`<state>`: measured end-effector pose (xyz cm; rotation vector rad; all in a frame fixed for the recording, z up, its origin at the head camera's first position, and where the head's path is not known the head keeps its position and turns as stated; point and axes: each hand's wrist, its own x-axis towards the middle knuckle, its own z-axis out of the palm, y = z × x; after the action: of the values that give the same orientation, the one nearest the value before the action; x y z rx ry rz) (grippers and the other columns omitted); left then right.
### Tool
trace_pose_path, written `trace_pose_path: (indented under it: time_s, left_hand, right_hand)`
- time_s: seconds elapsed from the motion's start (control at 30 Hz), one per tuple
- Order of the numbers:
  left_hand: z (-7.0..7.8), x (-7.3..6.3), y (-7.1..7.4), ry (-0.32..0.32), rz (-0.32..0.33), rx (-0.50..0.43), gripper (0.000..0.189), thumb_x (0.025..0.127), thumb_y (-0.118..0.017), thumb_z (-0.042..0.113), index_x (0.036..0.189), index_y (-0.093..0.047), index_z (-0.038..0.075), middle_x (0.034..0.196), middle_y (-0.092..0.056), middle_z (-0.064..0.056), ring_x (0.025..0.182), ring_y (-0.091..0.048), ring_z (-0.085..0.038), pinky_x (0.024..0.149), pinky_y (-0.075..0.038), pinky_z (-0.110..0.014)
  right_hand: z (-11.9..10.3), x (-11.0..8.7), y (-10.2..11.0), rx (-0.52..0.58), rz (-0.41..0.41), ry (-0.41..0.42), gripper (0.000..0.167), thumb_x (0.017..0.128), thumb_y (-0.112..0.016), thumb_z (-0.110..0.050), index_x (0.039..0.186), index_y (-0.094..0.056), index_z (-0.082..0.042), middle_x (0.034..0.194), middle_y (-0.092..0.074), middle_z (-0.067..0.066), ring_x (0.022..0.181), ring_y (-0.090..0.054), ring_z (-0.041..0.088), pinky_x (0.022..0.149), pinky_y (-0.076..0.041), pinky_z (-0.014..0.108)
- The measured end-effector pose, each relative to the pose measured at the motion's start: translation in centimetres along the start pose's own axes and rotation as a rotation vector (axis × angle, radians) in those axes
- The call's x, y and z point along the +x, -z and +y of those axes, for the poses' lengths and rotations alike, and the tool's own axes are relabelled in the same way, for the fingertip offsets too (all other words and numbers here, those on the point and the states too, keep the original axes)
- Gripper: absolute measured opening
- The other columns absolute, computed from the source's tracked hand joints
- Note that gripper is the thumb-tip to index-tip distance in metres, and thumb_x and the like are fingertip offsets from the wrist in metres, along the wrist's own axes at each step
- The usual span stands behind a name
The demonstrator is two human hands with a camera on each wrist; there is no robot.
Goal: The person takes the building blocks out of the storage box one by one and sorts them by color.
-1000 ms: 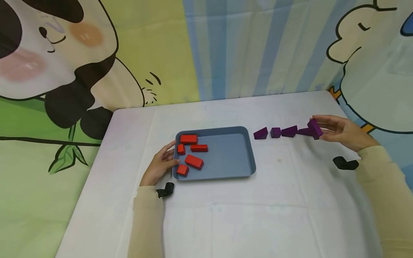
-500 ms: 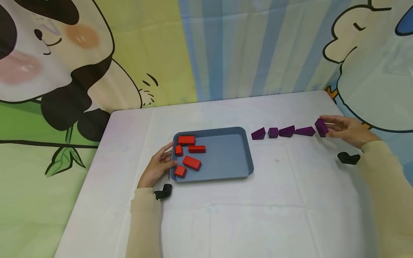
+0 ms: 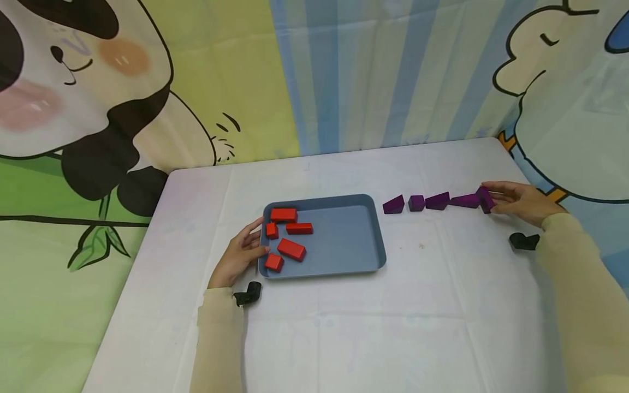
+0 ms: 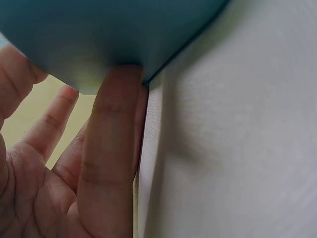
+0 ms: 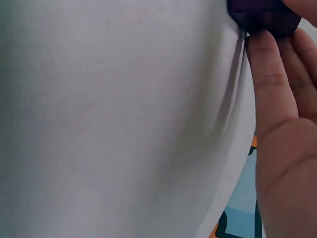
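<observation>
the right hand (image 3: 523,203), fingers clamped on a purple block (image 3: 485,200), is closing its gap to the purple row (image 3: 437,201) on the counter (image 3: 373,322), making five, while the left hand (image 3: 238,257), fingers apart, is touching the tray (image 3: 346,237).

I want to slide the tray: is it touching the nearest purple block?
Apart: the head view shows a strip of white table between tray and purple block.

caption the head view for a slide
Left hand holds a tray of red blocks; right hand holds the rightmost purple block.
</observation>
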<state>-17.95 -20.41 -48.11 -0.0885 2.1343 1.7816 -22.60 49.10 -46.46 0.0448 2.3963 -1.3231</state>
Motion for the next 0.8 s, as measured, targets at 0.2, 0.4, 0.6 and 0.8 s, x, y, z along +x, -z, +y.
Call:
trace_pose_path:
  time_s: [0.2, 0.4, 0.6, 0.8]
  left_hand:
    - [0.0, 0.0, 0.1, -0.007, -0.002, -0.003, 0.082, 0.099, -0.07, -0.002, 0.171, -0.037, 0.02, 0.164, -0.044, -0.027, 0.141, -0.056, -0.042, 0.093, -0.058, -0.025]
    - [0.0, -0.2, 0.2, -0.027, -0.005, -0.022, 0.084, 0.098, -0.07, -0.006, 0.171, -0.037, 0.019, 0.163, -0.045, -0.027, 0.141, -0.056, -0.041, 0.092, -0.058, -0.024]
    - [-0.1, -0.2, 0.4, -0.04, -0.001, -0.036, 0.084, 0.096, -0.07, -0.007, 0.17, -0.04, 0.019, 0.163, -0.046, -0.026, 0.142, -0.055, -0.041, 0.092, -0.058, -0.025]
    - [0.0, -0.1, 0.1, -0.037, -0.008, -0.031, 0.083, 0.096, -0.072, -0.006, 0.169, -0.041, 0.02, 0.164, -0.046, -0.025, 0.143, -0.055, -0.041, 0.096, -0.057, -0.028]
  right_hand:
    - [-1.1, 0.1, 0.3, -0.138, -0.032, -0.027, 0.083, 0.105, -0.073, -0.015, 0.171, -0.023, -0.003, 0.176, -0.017, 0.03, 0.156, -0.028, 0.052, 0.121, -0.033, 0.065]
    - [-1.5, 0.3, 0.4, -0.117, -0.056, -0.021, 0.085, 0.106, -0.07, -0.014, 0.172, -0.017, -0.003, 0.176, -0.011, 0.032, 0.155, -0.019, 0.06, 0.117, -0.022, 0.08]
    - [-1.7, -0.7, 0.4, -0.163, -0.013, -0.005, 0.078, 0.113, -0.06, -0.032, 0.174, -0.016, -0.008, 0.179, -0.015, 0.022, 0.161, -0.022, 0.042, 0.122, -0.036, 0.059]
    - [-2.2, -2.0, 0.5, -0.142, 0.145, -0.001, 0.074, 0.114, -0.053, -0.042, 0.176, -0.018, -0.021, 0.181, -0.015, 0.008, 0.166, -0.019, 0.025, 0.126, -0.026, 0.03]
